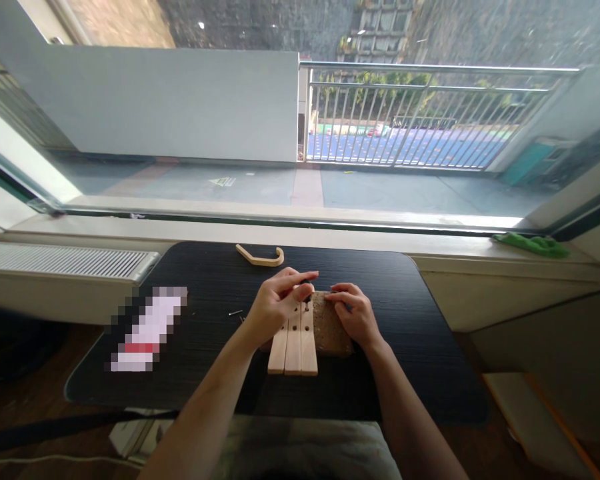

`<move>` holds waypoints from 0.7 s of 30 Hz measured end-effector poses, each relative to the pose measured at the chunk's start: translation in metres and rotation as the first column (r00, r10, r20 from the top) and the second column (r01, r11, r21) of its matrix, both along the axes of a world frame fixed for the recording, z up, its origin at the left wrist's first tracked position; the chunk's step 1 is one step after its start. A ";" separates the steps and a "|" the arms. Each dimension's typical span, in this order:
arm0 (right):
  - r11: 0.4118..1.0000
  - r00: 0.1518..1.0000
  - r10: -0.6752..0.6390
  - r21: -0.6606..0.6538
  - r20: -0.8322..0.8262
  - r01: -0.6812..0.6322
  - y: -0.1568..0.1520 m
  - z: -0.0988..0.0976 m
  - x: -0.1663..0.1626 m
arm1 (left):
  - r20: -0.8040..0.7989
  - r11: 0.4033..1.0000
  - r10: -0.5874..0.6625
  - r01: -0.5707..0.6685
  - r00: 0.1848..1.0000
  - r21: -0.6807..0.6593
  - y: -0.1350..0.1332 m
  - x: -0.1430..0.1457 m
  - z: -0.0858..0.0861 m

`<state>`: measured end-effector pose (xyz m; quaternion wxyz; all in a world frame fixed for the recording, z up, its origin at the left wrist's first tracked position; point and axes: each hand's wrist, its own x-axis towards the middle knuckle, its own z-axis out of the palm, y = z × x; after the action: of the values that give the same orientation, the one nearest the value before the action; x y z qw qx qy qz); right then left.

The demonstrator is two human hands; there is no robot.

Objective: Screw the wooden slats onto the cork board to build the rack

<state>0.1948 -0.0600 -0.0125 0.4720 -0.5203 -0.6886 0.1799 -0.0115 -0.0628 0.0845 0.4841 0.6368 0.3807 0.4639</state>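
Observation:
My left hand point(280, 303) is over the far end of several pale wooden slats point(293, 357) that lie side by side, with dark round holes in them. Its thumb and index finger close around a small dark piece point(307, 298) standing at a hole in the right slat; the kind is unclear. Under and to the right of the slats lies a rough brown block point(331, 330). My right hand point(356, 313) has its fingers bent together at the block's far right corner. Whatever those fingertips hold is too small to make out.
A hook-shaped pale wooden piece point(260, 261) lies at the back of the black table point(405, 373). Left of my left hand is a small metal screw or pin point(235, 313). A blurred-out flat item point(150, 327) lies farther left. Beyond are a windowsill and green cloth point(533, 245).

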 end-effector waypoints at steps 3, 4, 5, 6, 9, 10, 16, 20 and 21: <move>1.000 1.000 -0.001 0.009 0.004 0.001 0.000 0.000 0.000 | -0.004 1.000 0.002 -0.002 1.000 -0.003 0.000 0.000 0.000; 1.000 1.000 -0.004 0.012 0.006 0.004 0.000 0.000 0.000 | -0.005 1.000 0.003 -0.003 1.000 -0.002 -0.001 0.000 0.000; 1.000 1.000 -0.010 0.014 0.008 0.009 -0.001 0.000 0.000 | -0.006 1.000 0.003 -0.003 1.000 -0.001 -0.001 0.000 0.000; 1.000 1.000 -0.016 0.016 0.010 0.016 -0.001 0.001 0.000 | -0.005 1.000 0.003 -0.003 1.000 -0.002 -0.001 0.000 0.001; 0.999 0.999 -0.033 0.017 0.021 0.032 -0.003 0.001 0.000 | 0.010 1.000 -0.001 0.001 1.000 -0.010 -0.002 -0.001 0.001; 0.999 0.999 -0.036 0.016 0.028 0.035 -0.003 0.002 0.000 | 0.016 1.000 -0.003 0.003 1.000 -0.014 -0.002 -0.001 0.001; 1.000 0.996 -0.026 -0.011 0.086 0.027 -0.005 0.006 0.000 | 0.029 1.000 -0.006 0.007 1.000 -0.018 -0.002 0.000 0.001; 0.999 0.996 -0.004 -0.035 0.092 0.007 -0.005 0.009 -0.001 | 0.024 1.000 -0.008 0.009 1.000 -0.014 -0.002 0.001 0.001; 0.999 0.996 0.001 -0.040 0.084 0.002 -0.006 0.008 -0.001 | 0.023 1.000 -0.011 0.011 1.000 -0.014 -0.003 0.001 0.002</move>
<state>0.1941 -0.0655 -0.0041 0.4323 -0.5368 -0.7039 0.1716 -0.0108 -0.0655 0.0861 0.4954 0.6302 0.3746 0.4659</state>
